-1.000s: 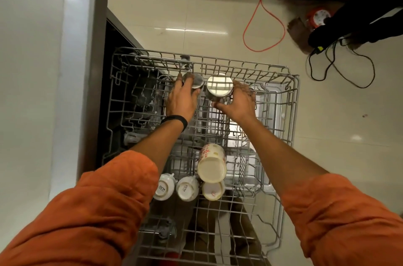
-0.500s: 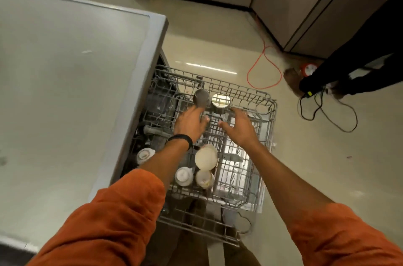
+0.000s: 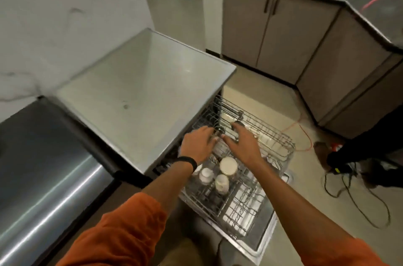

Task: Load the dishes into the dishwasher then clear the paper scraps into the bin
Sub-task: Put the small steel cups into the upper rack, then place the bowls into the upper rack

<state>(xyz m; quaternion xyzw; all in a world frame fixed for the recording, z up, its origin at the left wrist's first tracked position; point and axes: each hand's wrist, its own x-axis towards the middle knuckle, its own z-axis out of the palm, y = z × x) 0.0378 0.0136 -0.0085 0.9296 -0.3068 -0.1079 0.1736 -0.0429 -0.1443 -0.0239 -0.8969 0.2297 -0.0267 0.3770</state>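
Now the two round steel cups (image 3: 237, 123) that I held a second ago, one in each hand, stand in the far part of the grey wire dishwasher rack (image 3: 281, 141), though blurred. My left hand (image 3: 199, 142) and right hand (image 3: 242, 144) are above it, fingers (image 3: 212, 132) stretched out, holding nothing. I judge these dishes loaded; no paper scraps are in view.

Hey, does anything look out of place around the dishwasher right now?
Nothing in the rack: the white cups sit upside down together. The floor on the right stands out, though: an orange cable and tangled black cables trail loose beside the open dishwasher.
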